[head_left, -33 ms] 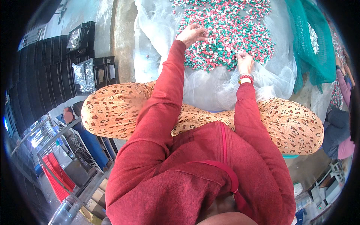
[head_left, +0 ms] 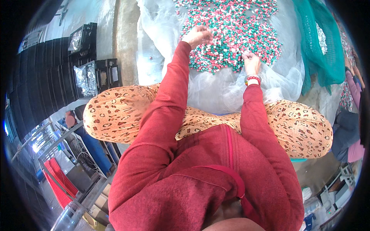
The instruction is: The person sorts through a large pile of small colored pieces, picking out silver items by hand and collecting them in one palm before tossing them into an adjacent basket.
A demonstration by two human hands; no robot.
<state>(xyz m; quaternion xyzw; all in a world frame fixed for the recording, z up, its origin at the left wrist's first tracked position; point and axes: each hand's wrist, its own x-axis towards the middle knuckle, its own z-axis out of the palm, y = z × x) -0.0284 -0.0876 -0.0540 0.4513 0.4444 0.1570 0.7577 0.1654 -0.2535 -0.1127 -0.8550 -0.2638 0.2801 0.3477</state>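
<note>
A wide layer of small rounded pieces in red, green and white lies spread on a sheer white mesh sheet in front of me. At its left side my left hand hangs over the pieces, fingers curled inward; whatever may be between the fingertips is too small to make out. My right hand, with a red bead bracelet at the wrist, is at the near right edge of the layer. Its thumb and fingers are pinched together, and what they hold, if anything, cannot be made out.
Green netting with a whitish heap inside lies to the right. Beyond it, another person's arm reaches toward more coloured pieces. Stacked black crates stand on the left. My bent knees, in patterned trousers, flank the sheet's near edge.
My left hand has shifted very slightly, a touch left and nearer to me. The right hand stays at the same place.
</note>
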